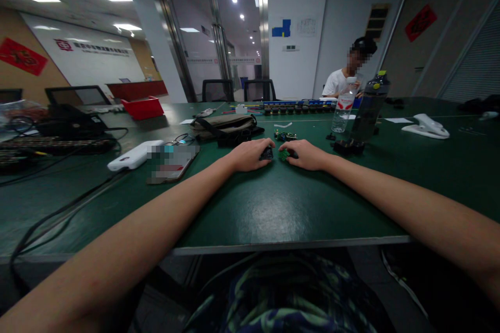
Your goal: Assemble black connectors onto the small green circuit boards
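My left hand rests on the green table, its fingers curled round a small dark part. A short gap to the right, my right hand grips a small green circuit board, partly hidden by the fingers. Just beyond the hands lies another green circuit board with parts on it, and behind that a thin pale strip.
Left of the hands are a phone, a white power bank with a cable and a grey bag. To the right stand a clear bottle and a dark bottle. A person sits across the table.
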### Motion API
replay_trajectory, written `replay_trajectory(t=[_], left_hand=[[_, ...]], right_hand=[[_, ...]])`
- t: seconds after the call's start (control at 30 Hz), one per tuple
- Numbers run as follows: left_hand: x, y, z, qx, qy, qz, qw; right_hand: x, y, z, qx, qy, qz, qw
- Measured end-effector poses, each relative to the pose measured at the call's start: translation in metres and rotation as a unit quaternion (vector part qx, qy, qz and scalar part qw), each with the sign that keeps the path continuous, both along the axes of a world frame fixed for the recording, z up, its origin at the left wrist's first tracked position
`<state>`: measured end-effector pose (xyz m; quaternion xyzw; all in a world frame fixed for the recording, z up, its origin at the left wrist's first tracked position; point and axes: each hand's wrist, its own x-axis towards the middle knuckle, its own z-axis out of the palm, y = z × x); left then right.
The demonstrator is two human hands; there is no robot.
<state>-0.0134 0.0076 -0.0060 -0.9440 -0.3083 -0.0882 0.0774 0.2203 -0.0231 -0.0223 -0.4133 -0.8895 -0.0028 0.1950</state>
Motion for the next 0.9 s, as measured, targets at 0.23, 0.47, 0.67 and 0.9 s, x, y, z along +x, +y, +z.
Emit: replay_trajectory(t=[0.23, 0.47, 0.67, 0.9], left_hand=[[-0.0004, 0.0011, -0.0017, -0.002, -0.007, -0.008, 1.0], [0.0001, 0.0005, -0.0016, -0.001, -0.006, -0.008, 1.0], [0.0002, 0.0005, -0.0011, 0.0, -0.001, -0.009, 1.0], [-0.0002, 0.0021, -0.0021, 0.001, 0.007, -0.012, 1.0]], right_hand=[[0.0006, 0.0019, -0.0011, 0.005, -0.001, 0.002, 1.0], [-0.0008, -0.0009, 0.001, 0.001, -0.014, -0.013, 1.0], [-0.0018, -0.0008, 0.0007, 0.003, -0.012, -0.017, 1.0], [-0.0007, 0.0011, -0.0004, 0.001, -0.008, -0.015, 1.0]])
